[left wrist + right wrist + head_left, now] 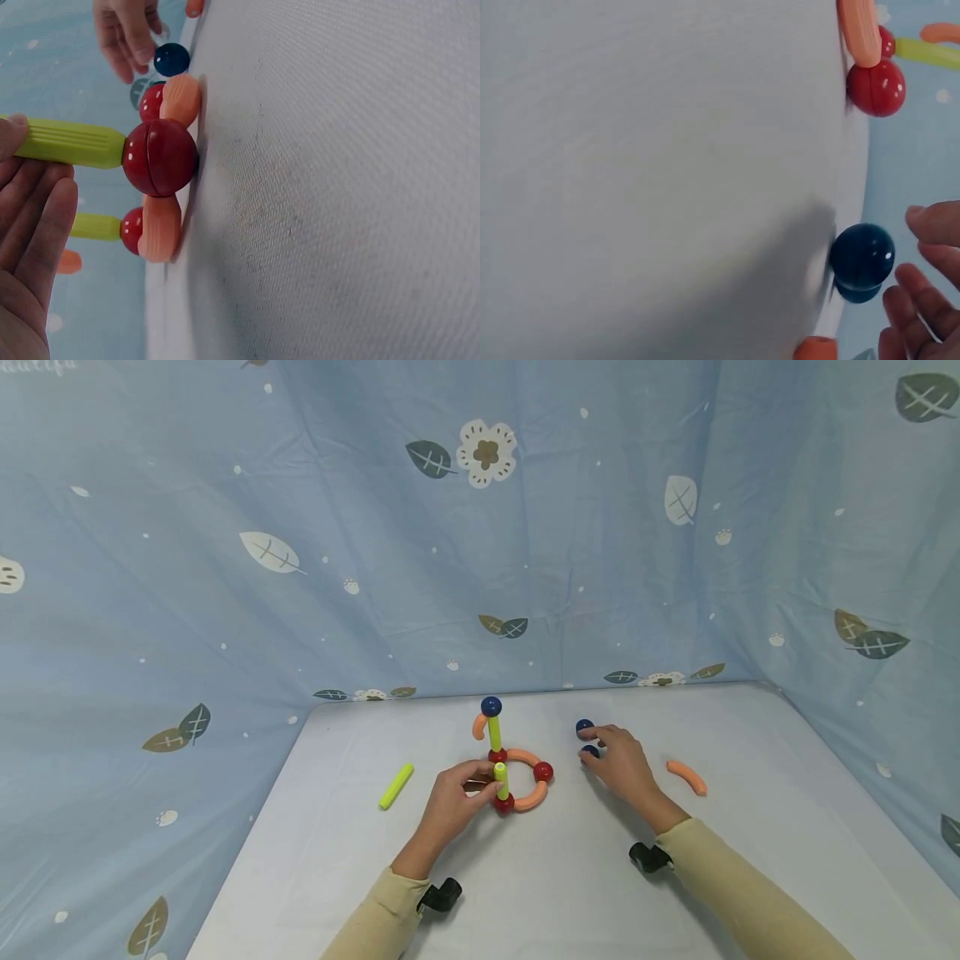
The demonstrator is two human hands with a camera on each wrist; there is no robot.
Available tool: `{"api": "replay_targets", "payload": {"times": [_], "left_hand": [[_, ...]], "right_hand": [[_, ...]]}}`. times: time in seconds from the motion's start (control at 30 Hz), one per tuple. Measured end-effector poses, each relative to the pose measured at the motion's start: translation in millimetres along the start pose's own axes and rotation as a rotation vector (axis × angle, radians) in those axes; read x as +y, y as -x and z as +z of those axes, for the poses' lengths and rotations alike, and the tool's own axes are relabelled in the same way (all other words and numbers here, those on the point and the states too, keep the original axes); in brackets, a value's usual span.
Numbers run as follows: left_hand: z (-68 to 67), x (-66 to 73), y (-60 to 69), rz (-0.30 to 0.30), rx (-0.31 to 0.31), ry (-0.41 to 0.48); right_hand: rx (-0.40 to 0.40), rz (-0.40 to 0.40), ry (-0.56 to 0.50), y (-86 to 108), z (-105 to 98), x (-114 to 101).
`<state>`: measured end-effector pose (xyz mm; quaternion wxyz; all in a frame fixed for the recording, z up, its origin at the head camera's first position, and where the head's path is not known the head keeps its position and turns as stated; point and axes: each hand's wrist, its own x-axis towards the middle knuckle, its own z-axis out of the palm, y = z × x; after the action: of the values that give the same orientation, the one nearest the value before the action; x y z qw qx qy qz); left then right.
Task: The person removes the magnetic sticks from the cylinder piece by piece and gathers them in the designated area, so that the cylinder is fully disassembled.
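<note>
My left hand (pixel 452 800) pinches an upright yellow-green stick (pixel 502 783) between thumb and fingers. The stick's lower end meets a red ball (pixel 160 157). Curved orange sticks (pixel 532 797) link this ball with two more red balls (pixel 543 772) in a part ring on the table. On the far red ball stands another yellow-green stick (pixel 494 734), topped by a blue ball (pixel 491 707). My right hand (pixel 624 766) hovers beside two loose blue balls (pixel 863 256), its fingers spread. In the right wrist view a gap separates the fingertips from the nearer ball.
A loose yellow-green stick (pixel 396 787) lies left of the ring. One curved orange stick (pixel 686 777) lies right of my right hand; another curved orange piece (pixel 479 727) shows beside the far upright stick. A blue patterned cloth (pixel 570 527) hangs behind the white table (pixel 570 893).
</note>
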<state>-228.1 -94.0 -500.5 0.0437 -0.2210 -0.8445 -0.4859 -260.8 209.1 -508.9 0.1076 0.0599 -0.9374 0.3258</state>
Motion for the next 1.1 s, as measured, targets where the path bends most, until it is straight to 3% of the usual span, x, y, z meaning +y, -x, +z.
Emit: {"api": "replay_targets", "payload": {"times": [0.23, 0.43, 1.1], "left_hand": [[-0.3, 0.6, 1.2, 0.018, 0.013, 0.011], [-0.2, 1.7, 1.5, 0.018, 0.014, 0.024], [1.3, -2.5, 1.2, 0.044, 0.015, 0.024]], "right_hand": [[0.036, -0.15, -0.081, -8.1, -1, -18], [0.0, -0.236, -0.13, -18.8, -1, -40], [-0.117, -0.298, -0.256, -57.5, 12, -101]]}}
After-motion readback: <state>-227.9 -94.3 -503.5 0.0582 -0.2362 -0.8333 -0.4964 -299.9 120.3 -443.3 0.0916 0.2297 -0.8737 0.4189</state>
